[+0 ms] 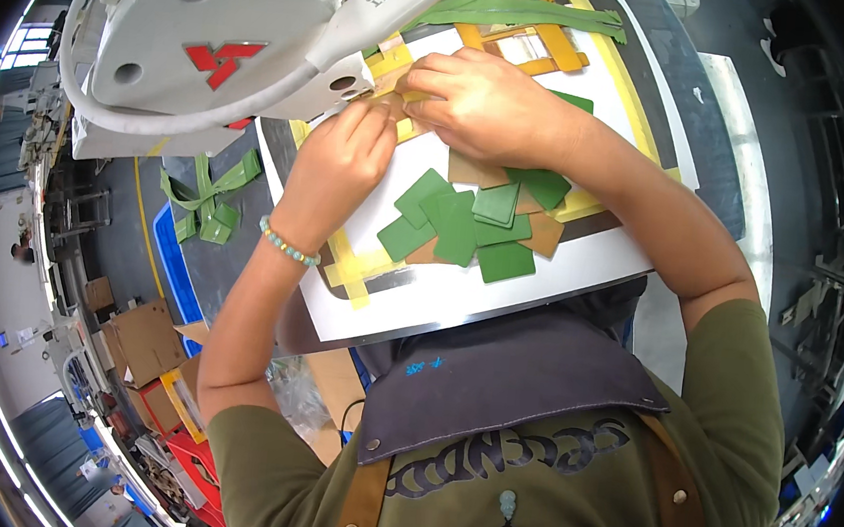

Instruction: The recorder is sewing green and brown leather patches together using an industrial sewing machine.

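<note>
Both my hands work close together at the front of the white sewing machine head. My left hand has its fingers curled at a light brown piece on yellow tape, with what they grip hidden. Just to its right, my right hand bends its fingers over the same spot, their tips largely out of sight. Green rectangular pieces lie loosely over brown pieces below my right hand, on a white board edged with yellow tape.
An orange frame and green strips lie at the back of the board. More green strips are at the left, near a blue tray. Cardboard boxes stand lower left. Small distant people appear at the far left.
</note>
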Demonstrator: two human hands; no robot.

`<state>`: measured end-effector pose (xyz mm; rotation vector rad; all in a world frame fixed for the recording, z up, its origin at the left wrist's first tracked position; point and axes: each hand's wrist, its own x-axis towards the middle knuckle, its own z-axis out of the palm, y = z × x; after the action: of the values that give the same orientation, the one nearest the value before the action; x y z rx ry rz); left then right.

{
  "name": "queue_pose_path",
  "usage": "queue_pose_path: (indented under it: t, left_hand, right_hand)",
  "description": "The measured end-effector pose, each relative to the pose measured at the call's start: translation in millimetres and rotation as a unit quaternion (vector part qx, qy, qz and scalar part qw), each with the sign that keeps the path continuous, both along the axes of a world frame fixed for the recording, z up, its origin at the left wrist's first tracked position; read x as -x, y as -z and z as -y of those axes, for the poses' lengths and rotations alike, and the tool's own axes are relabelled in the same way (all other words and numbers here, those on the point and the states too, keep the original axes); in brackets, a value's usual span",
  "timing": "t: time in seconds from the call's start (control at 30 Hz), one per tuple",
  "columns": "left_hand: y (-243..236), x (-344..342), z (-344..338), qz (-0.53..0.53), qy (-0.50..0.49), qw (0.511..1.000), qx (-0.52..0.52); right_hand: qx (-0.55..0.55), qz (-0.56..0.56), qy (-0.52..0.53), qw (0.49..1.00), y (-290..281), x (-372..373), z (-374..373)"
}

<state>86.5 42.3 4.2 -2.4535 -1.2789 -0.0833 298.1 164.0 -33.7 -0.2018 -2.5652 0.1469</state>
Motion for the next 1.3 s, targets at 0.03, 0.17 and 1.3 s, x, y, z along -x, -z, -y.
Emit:
queue_pose_path:
  t: [0.03,0.17,1.3]
  left_hand:
    - [2,3,5,0.045,0.005,0.998,-0.050]
    - [13,17,22,0.134,-0.065,0.985,-0.088]
    - [28,3,23,0.209,-0.074,0.974,-0.050]
  right_hand:
    - [0.037,-0.001,-0.023,0.999,0,-2,-2]
    - [0.108,-0.027,-0.086,0.990,1,-2,-10]
    - [0.026,-0.090,0.194,0.976,-7,-22,-63]
